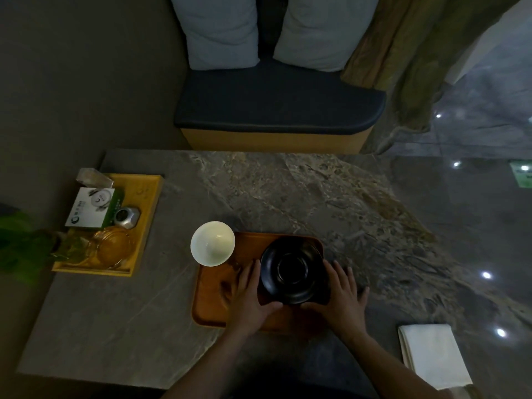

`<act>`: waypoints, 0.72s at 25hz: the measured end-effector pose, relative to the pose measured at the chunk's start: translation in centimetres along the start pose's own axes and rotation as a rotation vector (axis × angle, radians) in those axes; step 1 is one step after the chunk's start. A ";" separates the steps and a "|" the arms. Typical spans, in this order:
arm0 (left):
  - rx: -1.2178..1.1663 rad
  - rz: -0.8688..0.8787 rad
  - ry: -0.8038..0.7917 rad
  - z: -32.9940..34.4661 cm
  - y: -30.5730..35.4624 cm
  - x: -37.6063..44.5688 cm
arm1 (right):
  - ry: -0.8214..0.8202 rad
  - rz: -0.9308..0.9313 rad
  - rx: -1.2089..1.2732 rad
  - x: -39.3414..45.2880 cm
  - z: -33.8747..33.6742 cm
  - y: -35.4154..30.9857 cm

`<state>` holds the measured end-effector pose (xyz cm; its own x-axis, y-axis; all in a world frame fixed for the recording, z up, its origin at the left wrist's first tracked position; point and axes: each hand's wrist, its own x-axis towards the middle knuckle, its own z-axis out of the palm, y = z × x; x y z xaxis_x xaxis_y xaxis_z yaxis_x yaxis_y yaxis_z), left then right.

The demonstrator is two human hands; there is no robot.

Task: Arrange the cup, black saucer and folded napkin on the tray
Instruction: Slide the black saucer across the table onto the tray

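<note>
Two hands are set around the black saucer (293, 272), which lies on the right part of the brown wooden tray (211, 306). The left hand (250, 298) and the right hand (339, 298) are held open, fingers spread, their thumbs touching the saucer's near rim; no closed grip is seen on it. The white cup (212, 243) is placed at the tray's far left corner, overlapping its edge. The folded napkin (434, 355) is laid well apart from the tray, at the near right edge of the worktop (288, 194), a grey slab veined with brown. A yellow tray (149, 203) is kept at the worktop's left side, holding a white box (89, 208), a small silver object (126, 217) and glassware (112, 249). Beyond the worktop a dark-cushioned bench (276, 108) with two pale pillows (221, 33) is seen in dim light, and a glossy floor (475, 139) to the right.
</note>
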<state>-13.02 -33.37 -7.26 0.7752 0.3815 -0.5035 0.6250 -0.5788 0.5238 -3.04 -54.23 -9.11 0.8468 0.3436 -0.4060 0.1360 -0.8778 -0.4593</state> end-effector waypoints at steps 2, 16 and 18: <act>0.008 0.001 -0.005 -0.1 0.1 0.0 | -0.007 0.014 0.015 -0.1 -0.1 -0.3; 0.080 -0.074 0.003 0.1 0.9 -1.0 | -0.069 0.071 -0.041 -1.9 -0.8 -1.5; 0.101 -0.099 -0.003 0.7 0.9 -2.3 | -0.085 0.035 -0.104 -2.8 -1.6 -0.8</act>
<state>-14.26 -35.26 -6.07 0.7101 0.4385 -0.5509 0.6857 -0.6083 0.3996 -4.66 -55.00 -6.37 0.8058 0.3352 -0.4881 0.1635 -0.9183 -0.3606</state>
